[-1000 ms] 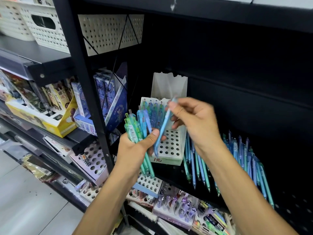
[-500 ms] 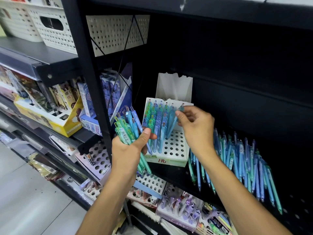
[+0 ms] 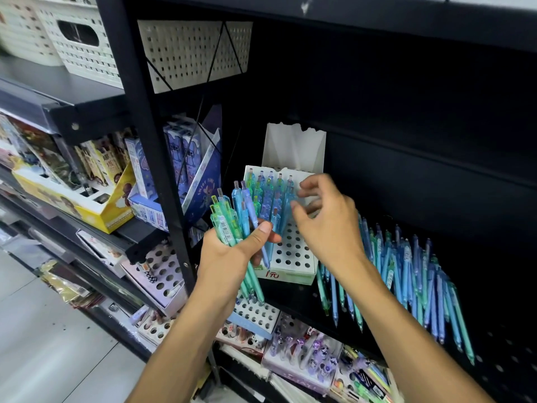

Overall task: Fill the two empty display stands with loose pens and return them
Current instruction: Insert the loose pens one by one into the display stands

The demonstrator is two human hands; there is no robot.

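A white display stand (image 3: 293,254) with rows of holes sits on the black shelf, its back rows filled with blue and green pens (image 3: 268,196) and its front holes bare. My left hand (image 3: 232,254) grips a bundle of green and blue pens (image 3: 232,216) just left of the stand. My right hand (image 3: 325,225) hovers over the stand's right side. Its fingers are loosely spread and hold nothing, with the fingertips close to the standing pens. A pile of loose blue and green pens (image 3: 406,271) lies on the shelf to the right.
A black upright post (image 3: 157,158) stands left of my left hand. Another perforated stand (image 3: 255,312) sits on the shelf below, among other pen displays (image 3: 302,356). Blue boxes (image 3: 186,164) and a yellow box (image 3: 72,205) are at the left, white baskets (image 3: 180,50) above.
My right hand carried a blue pen to the stand, set it among the standing pens and let go. My left hand kept its bundle and rose slightly.
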